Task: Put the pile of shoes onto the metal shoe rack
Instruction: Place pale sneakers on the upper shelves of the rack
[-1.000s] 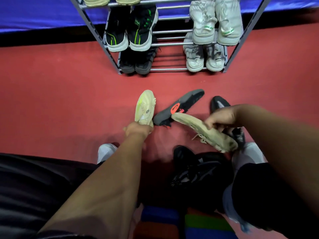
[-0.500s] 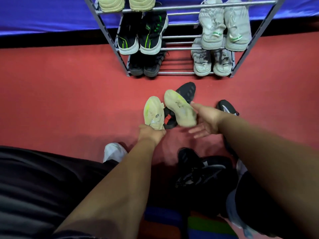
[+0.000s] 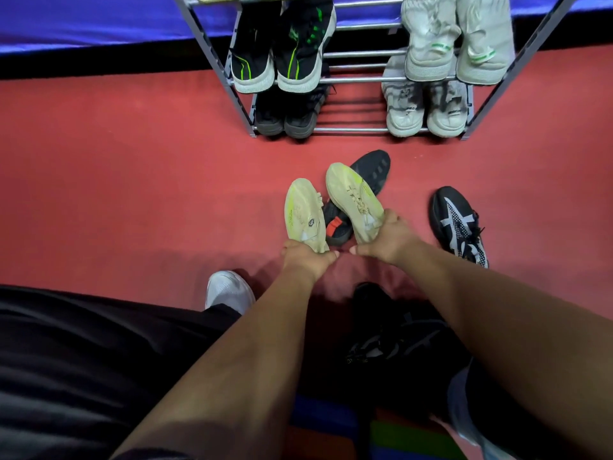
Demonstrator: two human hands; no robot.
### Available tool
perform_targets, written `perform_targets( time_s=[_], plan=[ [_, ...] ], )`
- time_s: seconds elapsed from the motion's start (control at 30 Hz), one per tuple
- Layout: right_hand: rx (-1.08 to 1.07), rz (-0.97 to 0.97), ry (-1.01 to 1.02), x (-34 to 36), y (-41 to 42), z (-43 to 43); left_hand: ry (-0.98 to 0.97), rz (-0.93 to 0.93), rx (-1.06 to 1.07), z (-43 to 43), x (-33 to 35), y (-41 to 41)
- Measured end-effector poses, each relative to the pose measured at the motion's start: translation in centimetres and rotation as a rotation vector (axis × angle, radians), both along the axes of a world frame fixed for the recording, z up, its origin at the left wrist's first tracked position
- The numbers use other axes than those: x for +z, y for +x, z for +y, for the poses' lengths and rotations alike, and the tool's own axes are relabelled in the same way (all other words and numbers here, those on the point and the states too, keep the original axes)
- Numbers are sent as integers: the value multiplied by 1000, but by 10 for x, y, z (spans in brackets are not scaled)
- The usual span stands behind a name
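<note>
Head view: the left hand [image 3: 306, 258] is clenched around the heel of a pale yellow-green shoe [image 3: 303, 214], whose toe points toward twelve o'clock. Just beside it, at three o'clock, the right hand [image 3: 384, 239] grasps the heel of the matching pale shoe [image 3: 353, 197], laces up, its toe leaning toward eleven o'clock. The two thumbs nearly meet below the heels. Between and behind the held pair lies a black shoe with an orange tab [image 3: 363, 190] on the red floor [image 3: 132, 194], partly hidden by the right-hand shoe. At three o'clock from the right hand, apart from it, lies a black shoe with grey stripes [image 3: 456, 220]. Another dark shoe [image 3: 388, 333] sits in shadow at six o'clock, between the forearms. The metal shoe rack [image 3: 351, 80] stands at twelve o'clock, well apart from the hands, holding black-and-green shoes [image 3: 282, 51] and black shoes on its left, and pale grey pairs [image 3: 457, 44] on its right.
</note>
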State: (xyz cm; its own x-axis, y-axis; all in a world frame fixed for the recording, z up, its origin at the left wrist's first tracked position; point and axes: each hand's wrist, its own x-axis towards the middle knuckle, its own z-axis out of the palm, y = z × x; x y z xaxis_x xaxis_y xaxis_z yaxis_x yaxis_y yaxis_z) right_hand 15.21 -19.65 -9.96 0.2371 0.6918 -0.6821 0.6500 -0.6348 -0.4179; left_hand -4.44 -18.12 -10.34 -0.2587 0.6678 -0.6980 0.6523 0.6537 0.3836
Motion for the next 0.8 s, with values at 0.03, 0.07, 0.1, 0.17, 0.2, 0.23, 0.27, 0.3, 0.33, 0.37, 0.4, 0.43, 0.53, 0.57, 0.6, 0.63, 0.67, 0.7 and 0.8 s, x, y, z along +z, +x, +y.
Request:
perform_targets(
  time_s=[0.03, 0.07, 0.1, 0.17, 0.2, 0.23, 0.27, 0.3, 0.33, 0.37, 0.4, 0.43, 0.53, 0.57, 0.6, 0.63, 0.67, 0.7, 0.8],
  plan=[
    [16, -26, 23, -1, -1, 0, 5, -2, 13, 1, -2, 1],
    [25, -50, 33, -4, -2, 1, 13, -8, 30, 3, -5, 2],
    [35, -66, 47, -4, -3, 2, 29, -9, 62, 6, -11, 3],
    [44, -82, 35, -2, -3, 6, 45, -19, 117, 12, -19, 2],
    [31, -82, 20, 1, -3, 8, 35, -24, 136, 14, -8, 4],
    [18, -77, 25, 3, -3, 12, 28, -47, 156, 16, 2, 5],
    [-9, -75, 27, 8, -3, 15, 26, -71, 157, 18, 11, 6],
    [-24, -76, 42, 12, -3, 19, 29, -87, 151, 21, 15, 6],
    [-32, -84, 51, 19, -3, 22, 34, -94, 147, 23, 20, 6],
    [-21, -91, 78, 26, -2, 24, 46, -100, 147, 25, 27, 7],
    [3, -111, 87, 34, -2, 26, 58, -107, 144, 26, 34, 7],
    [35, -125, 109, 43, -1, 27, 62, -113, 138, 27, 40, 6],
    [77, -129, 100, 84, 5, 32, 109, -113, 112, 27, 72, 11],
    [106, -148, 98, 99, 8, 35, 137, -113, 100, 29, 83, 13],
    [146, -188, 82, 117, 11, 40, 165, -111, 87, 31, 96, 16],
    [197, -229, 88, 138, 13, 45, 190, -117, 79, 34, 111, 19],
    [247, -276, 83, 159, 15, 51, 214, -125, 63, 37, 126, 23],
    [300, -318, 80, 184, 18, 55, 230, -128, 40, 43, 140, 28],
    [382, -401, 69, 251, 27, 66, 262, -153, -78, 61, 192, 41]
  ],
)
